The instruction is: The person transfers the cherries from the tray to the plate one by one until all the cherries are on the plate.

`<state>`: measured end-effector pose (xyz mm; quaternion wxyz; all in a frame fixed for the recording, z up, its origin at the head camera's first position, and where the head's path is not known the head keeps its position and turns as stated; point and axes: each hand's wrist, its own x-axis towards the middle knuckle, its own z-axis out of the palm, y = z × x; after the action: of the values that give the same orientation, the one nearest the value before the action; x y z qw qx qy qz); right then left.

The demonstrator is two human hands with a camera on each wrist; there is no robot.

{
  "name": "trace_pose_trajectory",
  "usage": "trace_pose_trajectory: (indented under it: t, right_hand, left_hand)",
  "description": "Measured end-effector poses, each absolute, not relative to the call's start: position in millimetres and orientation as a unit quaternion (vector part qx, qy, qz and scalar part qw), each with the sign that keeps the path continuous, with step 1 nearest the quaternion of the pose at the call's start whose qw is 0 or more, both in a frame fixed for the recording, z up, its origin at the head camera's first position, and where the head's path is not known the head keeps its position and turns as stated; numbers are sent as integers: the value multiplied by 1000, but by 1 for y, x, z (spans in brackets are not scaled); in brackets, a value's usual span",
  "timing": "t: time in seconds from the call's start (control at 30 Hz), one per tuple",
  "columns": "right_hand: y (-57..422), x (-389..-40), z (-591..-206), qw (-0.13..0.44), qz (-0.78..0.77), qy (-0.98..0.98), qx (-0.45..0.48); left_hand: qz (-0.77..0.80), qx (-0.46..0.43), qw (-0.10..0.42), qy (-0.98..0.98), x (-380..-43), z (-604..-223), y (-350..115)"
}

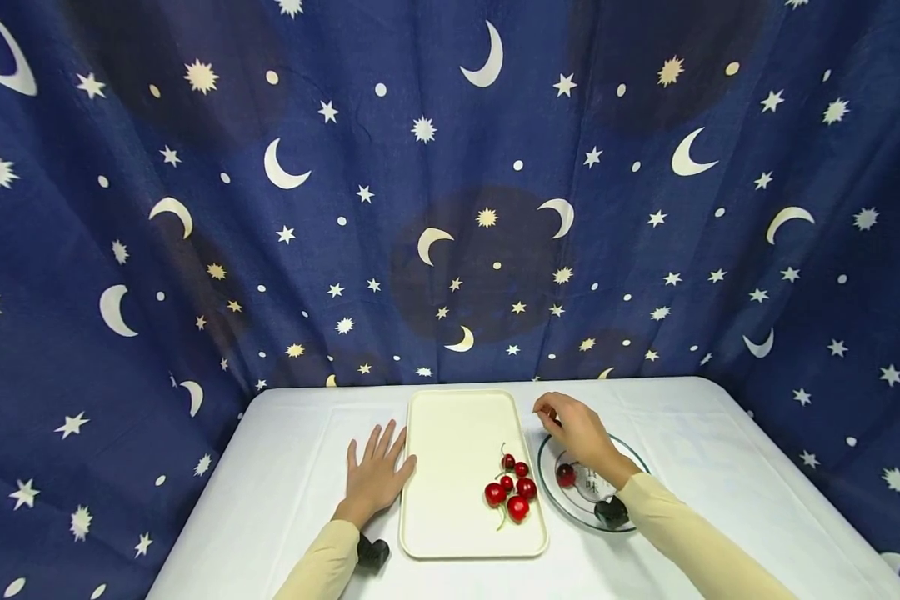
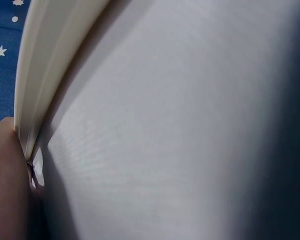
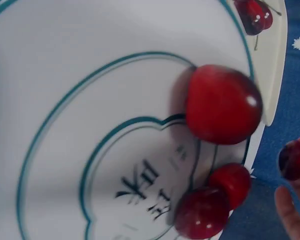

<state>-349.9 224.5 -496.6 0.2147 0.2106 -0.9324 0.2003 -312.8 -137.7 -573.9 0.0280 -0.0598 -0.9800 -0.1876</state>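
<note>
Cream tray [image 1: 453, 467] bore six cherries [image 1: 518, 509]; round plate [image 3: 115, 90], at least three. Left hand [image 1: 375, 479] lay spread; right hand [image 1: 583, 433] pinched another cherry [image 3: 292, 161].

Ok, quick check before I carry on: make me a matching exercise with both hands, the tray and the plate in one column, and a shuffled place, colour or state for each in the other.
1. Left hand
2. Right hand
3. Tray
4. Plate

A. Round, teal-rimmed, with dark characters
B. Fingers spread, at the left edge of something cream
C. Pinching a cherry
D. Cream and rectangular, with red cherries on its right part

Pairs: 1-B, 2-C, 3-D, 4-A
</note>
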Motion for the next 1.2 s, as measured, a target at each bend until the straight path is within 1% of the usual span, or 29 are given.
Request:
trace_pose_trajectory:
  t: [0.1, 0.3, 0.4, 0.57, 0.77, 1.03, 1.2]
  right_hand:
    - [229, -350, -500, 197, 189, -943, 187]
    - [238, -349, -507, 172, 180, -955, 158]
    - [240, -346, -510, 153, 174, -961, 153]
    - [239, -345, -512, 142, 159, -965, 154]
    - [237, -344, -514, 148, 148, -965, 155]
    - [224, -345, -512, 198, 147, -952, 183]
    - [211, -344, -511, 210, 145, -944, 207]
  left_hand:
    - [-198, -60, 38, -978, -312, -572, -139]
    - [-197, -59, 39, -978, -310, -569, -140]
    - [-196, -59, 37, -978, -309, -568, -139]
    - [-194, -60, 35, -979, -308, -566, -140]
    - [-189, -64, 29, -979, -305, -562, -139]
    - [-197, -65, 42, -977, -306, -565, -138]
    - [-203, -68, 42, -976, -309, -568, -138]
